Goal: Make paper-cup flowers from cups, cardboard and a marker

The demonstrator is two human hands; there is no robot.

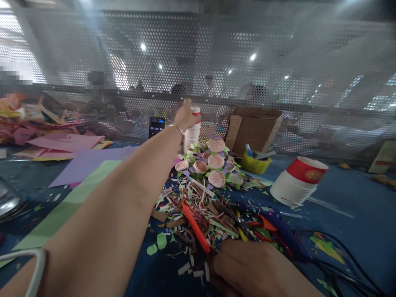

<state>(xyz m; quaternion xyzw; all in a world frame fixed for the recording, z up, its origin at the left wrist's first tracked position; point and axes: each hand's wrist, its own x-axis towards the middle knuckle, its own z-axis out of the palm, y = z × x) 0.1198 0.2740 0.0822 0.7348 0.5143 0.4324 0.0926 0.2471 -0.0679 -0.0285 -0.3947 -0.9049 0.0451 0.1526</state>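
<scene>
My left hand (185, 117) stretches far forward, its fingers closed around the upper part of a tall stack of paper cups (192, 136) with a red band near the top. At the lower right, my right hand (244, 264) lies low over the table with its fingers curled under. What those fingers hold, if anything, is hidden. Just beyond it are an orange pen-like tool (196, 229) and a dark blue glue gun (287, 235) with black cables. Between the hands sits a pile of small round cup bottoms (216, 161) with red line patterns and green and purple paper pieces.
Paper scraps (182, 206) litter the middle. A second cup stack (298, 181) leans at the right, near a yellow bowl (255, 164) of tools. Behind are a cardboard box (252, 132), a phone timer (156, 127) and a perforated metal screen (198, 53). Coloured paper sheets (93, 165) spread left.
</scene>
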